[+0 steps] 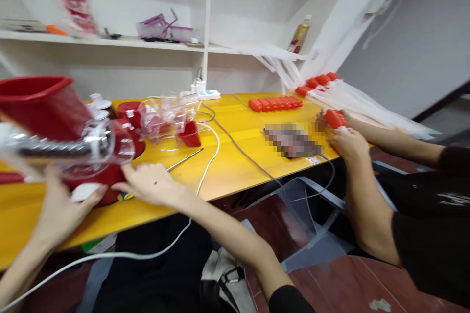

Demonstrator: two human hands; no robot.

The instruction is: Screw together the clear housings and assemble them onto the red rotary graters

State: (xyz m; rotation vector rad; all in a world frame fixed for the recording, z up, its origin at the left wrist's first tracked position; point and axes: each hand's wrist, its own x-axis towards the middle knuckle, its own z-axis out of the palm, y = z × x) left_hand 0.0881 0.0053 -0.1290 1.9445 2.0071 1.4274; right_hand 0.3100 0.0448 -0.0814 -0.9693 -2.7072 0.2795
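Note:
A machine that looks like a hand grinder (91,149) stands at the left of the table, with a clear barrel, a metal screw inside, a red hopper (47,102) on top and a red base (112,176). My left hand (60,205) is at the base's near left, thumb on a white part (86,191) and fingers partly hidden behind the machine. My right hand (152,183) holds the right side of the base between thumb and fingers. A yellow and black object (125,196) shows beneath it. A thin metal rod (185,159) lies just right of this hand.
Clear plastic parts (169,117) and a small red hopper (190,134) stand behind. A white cable (216,151) crosses the table (235,176) and hangs over its edge. At the right, another person's hands (347,142) hold an orange-red piece (335,119) near a row of orange pieces (275,103).

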